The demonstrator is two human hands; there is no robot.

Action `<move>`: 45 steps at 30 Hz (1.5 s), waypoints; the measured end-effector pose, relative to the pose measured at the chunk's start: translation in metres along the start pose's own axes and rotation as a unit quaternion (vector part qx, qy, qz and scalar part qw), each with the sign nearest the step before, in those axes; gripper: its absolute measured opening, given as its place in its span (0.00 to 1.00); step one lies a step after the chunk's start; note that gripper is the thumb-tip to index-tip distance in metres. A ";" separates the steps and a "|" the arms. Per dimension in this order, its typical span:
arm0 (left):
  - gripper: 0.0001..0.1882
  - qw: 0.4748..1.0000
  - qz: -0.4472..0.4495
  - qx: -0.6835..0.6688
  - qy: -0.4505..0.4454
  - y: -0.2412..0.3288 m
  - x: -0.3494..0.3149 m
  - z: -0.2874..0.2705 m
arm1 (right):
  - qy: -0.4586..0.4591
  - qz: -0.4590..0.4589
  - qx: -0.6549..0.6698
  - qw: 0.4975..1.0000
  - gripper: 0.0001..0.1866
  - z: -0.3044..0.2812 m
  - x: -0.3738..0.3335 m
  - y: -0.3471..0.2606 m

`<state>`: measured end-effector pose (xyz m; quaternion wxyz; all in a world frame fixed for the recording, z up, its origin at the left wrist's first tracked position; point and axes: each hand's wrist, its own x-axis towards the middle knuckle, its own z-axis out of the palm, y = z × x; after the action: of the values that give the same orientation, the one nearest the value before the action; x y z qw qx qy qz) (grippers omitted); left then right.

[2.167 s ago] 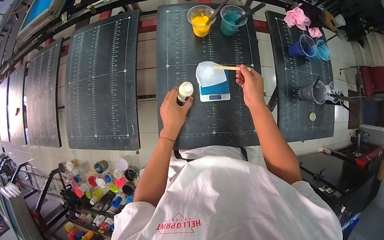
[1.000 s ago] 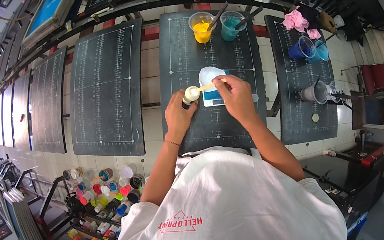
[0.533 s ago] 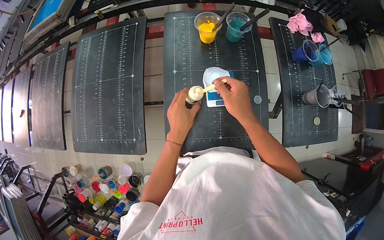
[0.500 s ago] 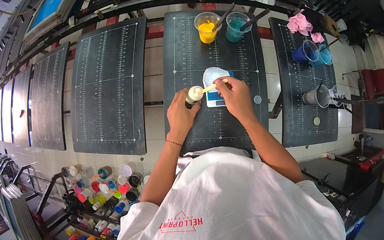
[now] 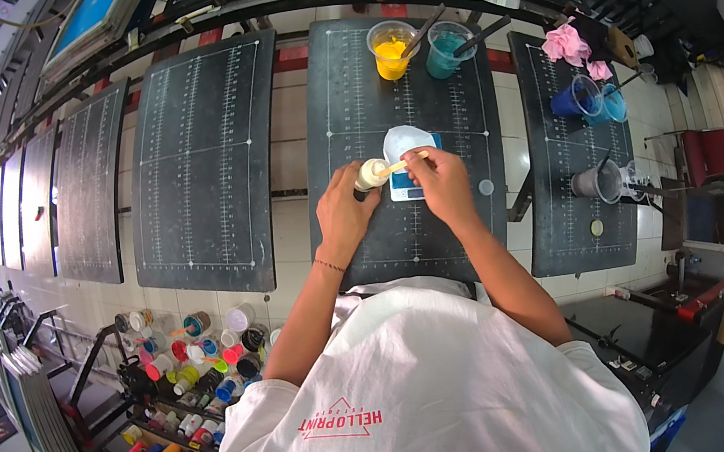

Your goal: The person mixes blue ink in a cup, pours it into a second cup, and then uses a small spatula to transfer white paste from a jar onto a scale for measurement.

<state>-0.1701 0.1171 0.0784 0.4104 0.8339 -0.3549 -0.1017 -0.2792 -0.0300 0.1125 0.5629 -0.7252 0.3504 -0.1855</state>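
Observation:
My left hand is wrapped round a small pale jar, its open mouth tilted toward the right. Between the fingers of my right hand is a flat wooden stick, whose far end reaches the jar's mouth. Just beyond both hands, a clear plastic cup with whitish contents rests on a small white and blue digital scale. My right hand partly covers the scale. A small round translucent lid lies right of my right hand on the black gridded board.
Cups of yellow paint and teal paint, each with a stick, stand at the board's far end. The right-hand board carries blue cups, a grey cup and pink cloth. Several paint jars crowd the lower left.
The jar has shifted slightly right and tipped a little more toward the cup on the scale. The stick's end is still at the jar's mouth.

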 end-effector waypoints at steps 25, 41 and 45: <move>0.26 1.000 -0.015 0.001 -0.011 0.009 0.015 0.002 | 0.013 0.088 0.249 0.964 0.14 -0.039 0.030 0.014; 0.26 0.998 -0.052 0.016 -0.006 -0.013 0.002 0.004 | 0.113 -0.233 -0.212 0.942 0.09 -0.032 0.027 0.032; 0.25 0.999 -0.029 0.039 0.014 -0.023 -0.001 0.009 | 0.132 -0.189 -0.190 0.954 0.11 -0.038 0.028 0.030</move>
<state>-0.1635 0.1218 0.0545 0.3792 0.8607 -0.3282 -0.0879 -0.2942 -0.0799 0.0917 0.3179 -0.8407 0.3070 -0.3130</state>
